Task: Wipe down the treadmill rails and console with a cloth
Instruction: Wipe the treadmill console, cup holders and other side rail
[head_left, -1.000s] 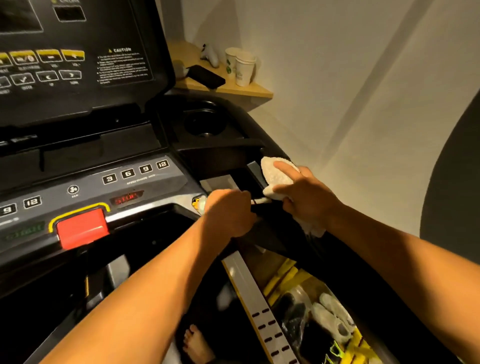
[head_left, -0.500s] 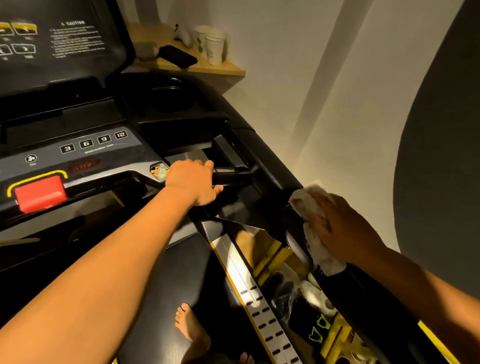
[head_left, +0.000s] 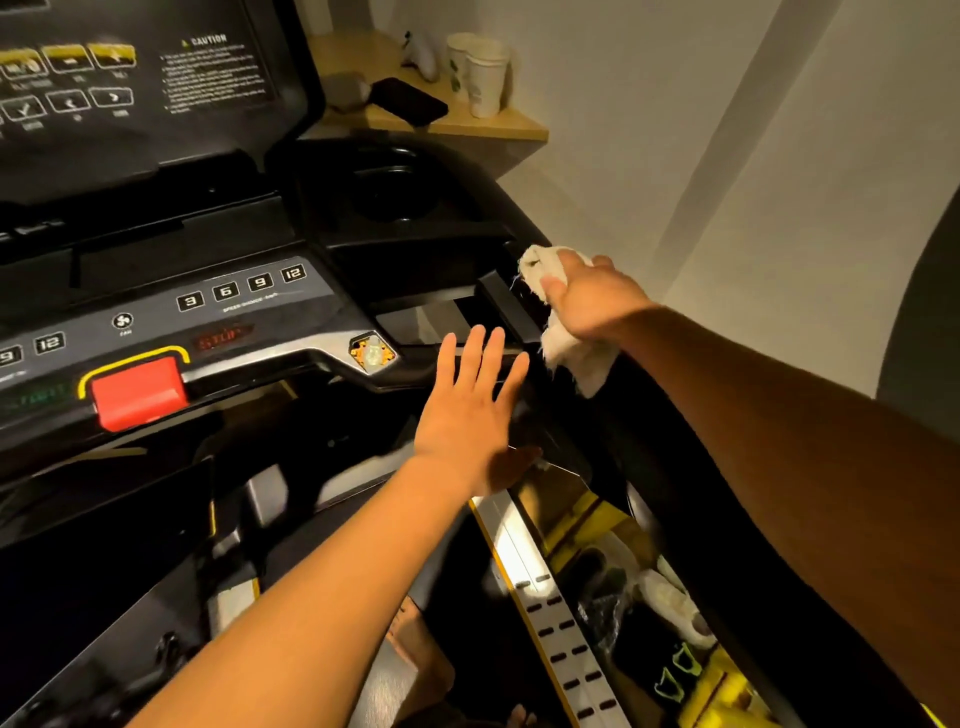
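Note:
A black treadmill console with numbered speed keys and a red stop button fills the left of the head view. Its black right rail runs from the console down to the lower right. My right hand is shut on a white cloth, pressing it on the rail's upper end beside the console. My left hand hovers open, fingers spread, just off the short black handlebar below the console's right corner, holding nothing.
A wooden shelf behind the console holds two paper cups, a dark phone and a small white figure. A cup holder sits in the console's right wing. My bare foot stands on the belt; shoes lie beside the deck.
My left hand has let go of the short handlebar and opened flat. My right hand has slid the cloth back up the rail toward the console.

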